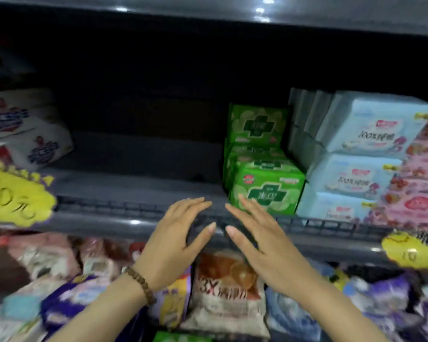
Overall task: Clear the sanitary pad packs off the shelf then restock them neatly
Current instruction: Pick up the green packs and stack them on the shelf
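Shelf (134,169): dark, its left and middle bare
Lower-tier packs (225,292): mixed packs crowded below the shelf's front rail
Pale blue packs (371,134): stacked three high, right of the green packs
Pink packs (415,188): stacked at the far right edge
White packs (22,134): at the shelf's left end, tilted
Green packs (265,188): a row running front to back, one on top at the rear
Yellow tag (17,196): on the rail, left
Left hand (176,243): fingers straight, spread, holding nothing, before the rail
Right hand (262,245): likewise spread and holding nothing, fingertips by the front green pack; whether they touch it I cannot tell
Bracelet (140,283): beaded, on the left wrist
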The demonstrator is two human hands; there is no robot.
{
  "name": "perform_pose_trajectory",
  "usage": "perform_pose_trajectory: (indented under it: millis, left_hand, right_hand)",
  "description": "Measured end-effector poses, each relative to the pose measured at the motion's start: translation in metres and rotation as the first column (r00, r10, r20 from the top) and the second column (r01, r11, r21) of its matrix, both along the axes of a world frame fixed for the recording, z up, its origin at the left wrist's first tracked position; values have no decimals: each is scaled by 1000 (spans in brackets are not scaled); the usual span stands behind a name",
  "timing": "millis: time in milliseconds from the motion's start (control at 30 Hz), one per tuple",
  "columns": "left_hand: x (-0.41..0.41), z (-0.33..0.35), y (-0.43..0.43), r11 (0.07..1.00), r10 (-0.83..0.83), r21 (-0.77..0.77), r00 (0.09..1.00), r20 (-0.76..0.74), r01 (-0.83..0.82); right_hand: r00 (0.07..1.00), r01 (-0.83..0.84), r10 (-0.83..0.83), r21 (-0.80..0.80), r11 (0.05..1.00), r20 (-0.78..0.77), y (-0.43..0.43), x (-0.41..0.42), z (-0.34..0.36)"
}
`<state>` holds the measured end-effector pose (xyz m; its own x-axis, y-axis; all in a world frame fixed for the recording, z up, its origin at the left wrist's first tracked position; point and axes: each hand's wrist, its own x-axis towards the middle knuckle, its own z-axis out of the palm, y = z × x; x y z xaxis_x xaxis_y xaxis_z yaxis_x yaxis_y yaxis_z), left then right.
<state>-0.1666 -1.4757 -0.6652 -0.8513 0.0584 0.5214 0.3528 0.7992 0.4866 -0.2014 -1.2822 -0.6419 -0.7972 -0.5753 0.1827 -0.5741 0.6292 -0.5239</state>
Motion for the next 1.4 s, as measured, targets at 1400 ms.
perform_pose_trajectory:
  millis: [1400]
  left_hand:
    - [70, -340, -37, 247, -508, 473, 302, 806, -846]
  right_hand:
    - [-99, 685, 182, -65, 725, 978, -31, 66, -346]
